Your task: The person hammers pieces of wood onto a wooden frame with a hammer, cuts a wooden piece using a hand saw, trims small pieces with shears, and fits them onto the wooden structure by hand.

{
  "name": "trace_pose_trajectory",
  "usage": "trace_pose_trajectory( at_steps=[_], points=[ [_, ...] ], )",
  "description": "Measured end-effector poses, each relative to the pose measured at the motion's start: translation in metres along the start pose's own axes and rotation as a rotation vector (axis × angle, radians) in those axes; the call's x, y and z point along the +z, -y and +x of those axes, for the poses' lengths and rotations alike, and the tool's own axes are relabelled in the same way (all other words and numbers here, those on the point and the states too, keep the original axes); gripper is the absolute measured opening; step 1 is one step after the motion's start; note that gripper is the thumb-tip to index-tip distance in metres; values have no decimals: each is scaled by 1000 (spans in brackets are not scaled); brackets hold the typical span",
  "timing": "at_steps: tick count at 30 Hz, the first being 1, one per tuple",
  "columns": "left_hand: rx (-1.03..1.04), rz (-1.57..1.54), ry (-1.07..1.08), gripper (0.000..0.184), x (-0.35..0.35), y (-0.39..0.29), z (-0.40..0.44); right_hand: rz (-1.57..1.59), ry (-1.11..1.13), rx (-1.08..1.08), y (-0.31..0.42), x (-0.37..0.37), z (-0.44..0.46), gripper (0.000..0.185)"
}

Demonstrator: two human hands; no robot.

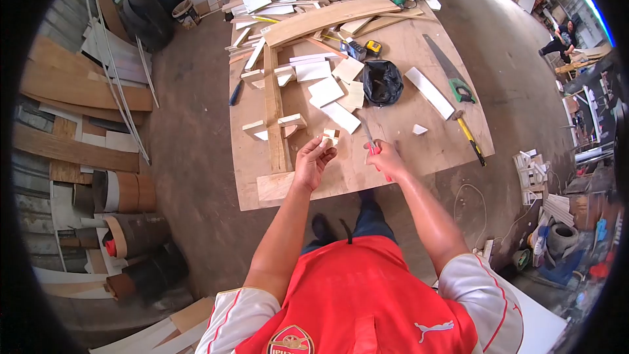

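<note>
My left hand (313, 162) pinches a small notched wood block (331, 136) between thumb and fingers, above the table's near side. To its right, my right hand (386, 160) is closed around the red handle of a hand tool (369, 135) with a narrow metal blade. The blade points away from me; its exact kind is hard to make out. Left of my left hand lies a wooden frame piece (274, 105) with short crosspieces. White-faced wood offcuts (325, 92) lie just beyond my hands.
On the wooden table (419, 151) are a black-lined container (382, 83), a handsaw (447, 65), a hammer (469, 136), a yellow tape measure (373, 47) and a screwdriver (235, 93). Planks (341, 18) pile up at the far end. Another person (562, 40) sits far right.
</note>
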State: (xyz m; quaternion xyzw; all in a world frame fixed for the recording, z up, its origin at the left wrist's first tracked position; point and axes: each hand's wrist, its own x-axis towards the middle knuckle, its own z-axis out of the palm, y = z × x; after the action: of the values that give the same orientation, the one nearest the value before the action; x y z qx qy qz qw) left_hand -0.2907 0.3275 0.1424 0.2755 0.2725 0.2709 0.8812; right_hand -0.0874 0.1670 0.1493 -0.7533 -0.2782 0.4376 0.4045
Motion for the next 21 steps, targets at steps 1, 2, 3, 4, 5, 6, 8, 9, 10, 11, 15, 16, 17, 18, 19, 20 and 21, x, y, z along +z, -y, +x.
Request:
trace_pose_trajectory(
  at_steps=[1, 2, 3, 4, 5, 6, 8, 9, 10, 11, 15, 16, 17, 18, 19, 20, 21],
  points=[
    [3, 6, 12, 23, -3, -4, -5, -55, -33, -35, 9, 8, -11, 48],
    [7, 1, 40, 23, -7, -7, -9, -108, -66, -69, 19, 17, -23, 50],
    [10, -4, 67, 23, -10, -9, -12, -162, -100, -102, 28, 25, -33, 52],
    [13, -10, 94, 23, -14, -10, -14, -196, -119, -112, 36, 32, -43, 51],
    [17, -12, 113, 23, -17, -12, -15, -230, -138, -122, 44, 38, -51, 49],
    [22, -14, 132, 23, -18, -14, -17, -264, -158, -132, 50, 42, -57, 48],
    [28, 12, 140, 23, -19, -16, -19, -296, -162, -149, 57, 46, -65, 45],
    [29, 41, 128, 23, -13, -20, -22, -313, -163, -156, 59, 45, -68, 44],
    [30, 69, 116, 23, -7, -22, -24, -341, -165, -180, 58, 43, -70, 42],
    [36, 68, 129, 23, -2, -23, -24, -371, -168, -206, 57, 39, -70, 40],
    [50, 102, 161, 24, 20, -25, -19, -531, -176, -226, 58, 17, -74, 34],
    [51, 120, 161, 25, 26, -25, -17, -550, -177, -217, 61, 10, -76, 33],
    [57, 128, 185, 25, 32, -24, -15, -569, -176, -207, 66, 2, -79, 32],
    [57, 131, 191, 26, 39, -22, -11, -587, -176, -197, 70, -5, -82, 31],
    [57, 135, 198, 27, 46, -20, -8, -585, -186, -203, 71, -12, -83, 31],
    [56, 140, 206, 28, 54, -18, -4, -584, -197, -210, 72, -18, -83, 30],
    [56, 162, 206, 29, 62, -16, 0, -582, -210, -218, 74, -25, -84, 30]
  ],
)
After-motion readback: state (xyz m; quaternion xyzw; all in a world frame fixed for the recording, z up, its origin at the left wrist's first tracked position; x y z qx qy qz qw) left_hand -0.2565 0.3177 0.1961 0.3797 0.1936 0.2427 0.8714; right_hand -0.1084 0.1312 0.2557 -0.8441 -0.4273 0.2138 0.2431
